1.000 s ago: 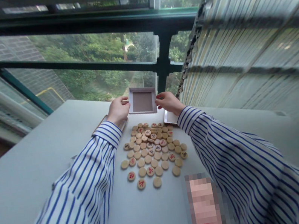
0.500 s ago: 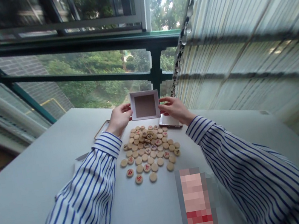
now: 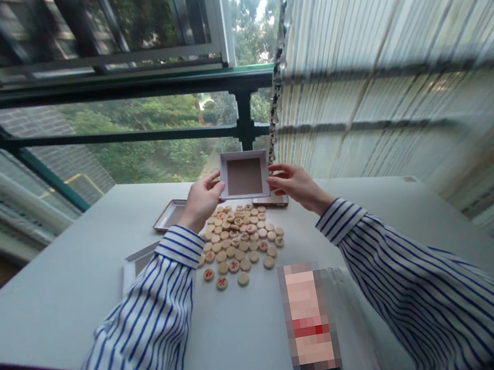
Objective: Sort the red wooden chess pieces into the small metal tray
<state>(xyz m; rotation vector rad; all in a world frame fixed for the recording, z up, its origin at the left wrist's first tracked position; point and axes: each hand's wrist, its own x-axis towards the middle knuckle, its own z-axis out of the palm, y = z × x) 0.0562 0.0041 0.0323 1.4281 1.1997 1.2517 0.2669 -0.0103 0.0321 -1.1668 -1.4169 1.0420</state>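
Observation:
Between my two hands a small rectangular box part point(image 3: 244, 176), white-rimmed with a brown-grey inside, is held up with its hollow side facing me. My left hand point(image 3: 204, 199) grips its left edge, thumb in front. At the right edge, my right hand point(image 3: 294, 184) pinches it between thumb and fingers. Whether it is a lid or a base I cannot tell. Below it, many round wooden Chinese chess pieces point(image 3: 242, 244) lie heaped and scattered on the white table point(image 3: 234, 332). Some show red or dark characters; others are plain side up.
A shallow open box part point(image 3: 167, 216) lies beyond my left wrist, and another point(image 3: 134, 268) sits partly behind my left sleeve. A flat case point(image 3: 278, 200) lies under my right hand. Near me are a pixelated phone-like object point(image 3: 307, 317) with a cable and a clear-grey flat item point(image 3: 353, 325).
My view has shifted, so the table and pieces appear slightly higher and further left. Both hands still hold the box part, which now sits a little further right over the pieces.

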